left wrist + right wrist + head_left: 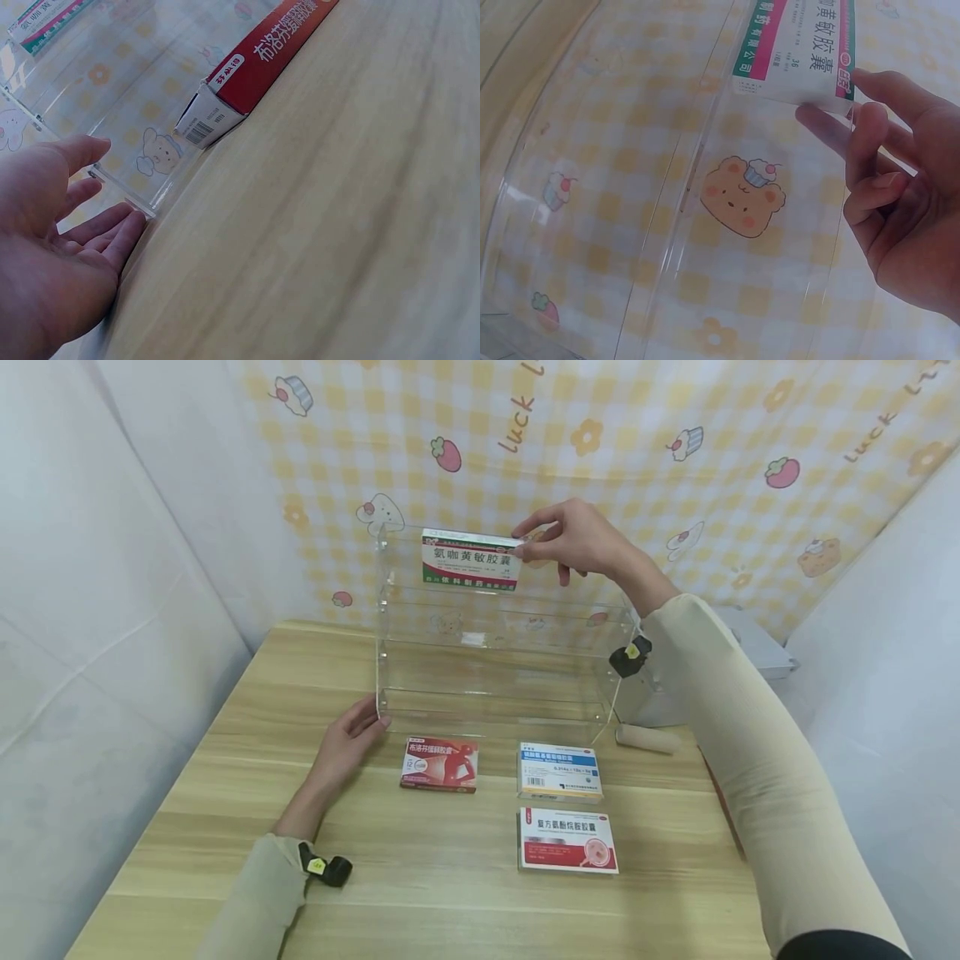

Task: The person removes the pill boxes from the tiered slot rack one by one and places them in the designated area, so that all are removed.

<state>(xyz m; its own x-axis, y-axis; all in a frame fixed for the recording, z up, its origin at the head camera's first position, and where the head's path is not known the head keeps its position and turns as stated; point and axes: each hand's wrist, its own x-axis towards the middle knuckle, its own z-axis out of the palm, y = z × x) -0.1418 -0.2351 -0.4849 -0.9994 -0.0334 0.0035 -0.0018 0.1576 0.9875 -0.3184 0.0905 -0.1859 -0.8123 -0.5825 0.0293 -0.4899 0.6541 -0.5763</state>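
Observation:
A clear acrylic tiered rack (495,672) stands upright on the wooden table. My left hand (348,743) holds its lower left front corner, with thumb and bent fingers at the side panel's edge in the left wrist view. Up at the top tier, my right hand (581,539) pinches the right end of a white, green and red medicine box (471,560). That box leans upright toward the left part of the tier, its printed front facing me. In the right wrist view, fingertips (866,79) meet the box's corner.
In front of the rack lie a red medicine box (439,765), a blue-and-white box (559,772) and a red-and-white box (568,841). A beige cylinder (647,739) and a pale grey case (652,702) are at the right. A patterned yellow-check cloth (480,443) hangs behind.

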